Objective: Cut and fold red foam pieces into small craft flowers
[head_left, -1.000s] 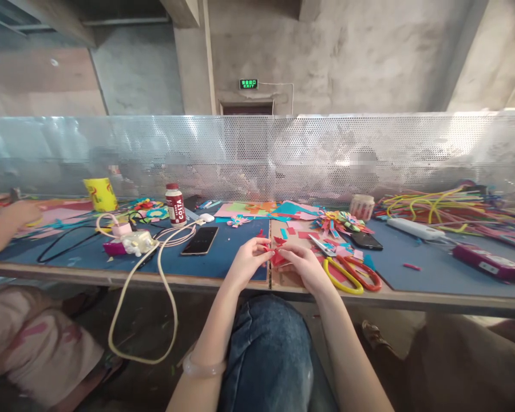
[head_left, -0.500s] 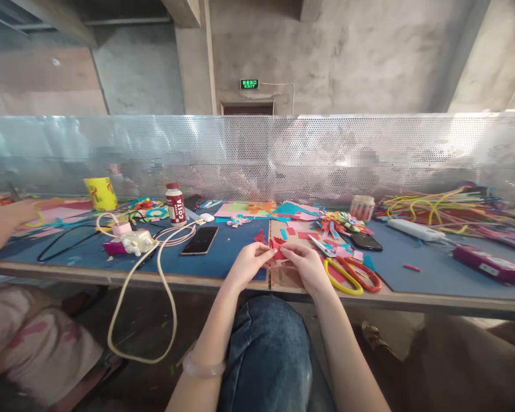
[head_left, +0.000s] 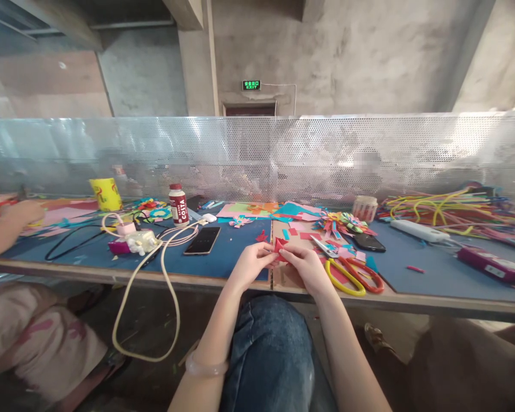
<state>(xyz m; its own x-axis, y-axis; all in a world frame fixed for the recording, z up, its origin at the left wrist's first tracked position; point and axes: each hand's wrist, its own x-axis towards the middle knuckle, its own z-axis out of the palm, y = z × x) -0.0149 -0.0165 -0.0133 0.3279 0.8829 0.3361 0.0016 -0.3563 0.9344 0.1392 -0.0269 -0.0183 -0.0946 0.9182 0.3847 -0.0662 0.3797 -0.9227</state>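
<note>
Between my two hands, near the table's front edge, is a small folded piece of red paper (head_left: pixel 280 247). My left hand (head_left: pixel 255 260) pinches its left side, and my right hand (head_left: pixel 302 263) pinches it from the right; the fingertips partly hide it. Just beyond lies a small red paper piece (head_left: pixel 262 236). Scissors (head_left: pixel 347 276) with one yellow and one red handle rest right of my right hand, blades pointing away. Pink, red and blue paper scraps (head_left: pixel 298 233) are scattered behind my hands on brown cardboard (head_left: pixel 283 277).
To the left are a phone (head_left: pixel 202 240), a COSTA bottle (head_left: pixel 179 205), and a cable (head_left: pixel 177 297) looping over the edge. Rightward lie another phone (head_left: pixel 369 242), a power strip (head_left: pixel 419 230) and colourful pipe cleaners (head_left: pixel 438 209). A co-worker's hand (head_left: pixel 28 213) is at far left beside red-handled scissors.
The red paper now looks more folded, with a pointed top, and my fingers have shifted slightly on it. At far left, the co-worker's hands have moved, and the view has shifted slightly.
</note>
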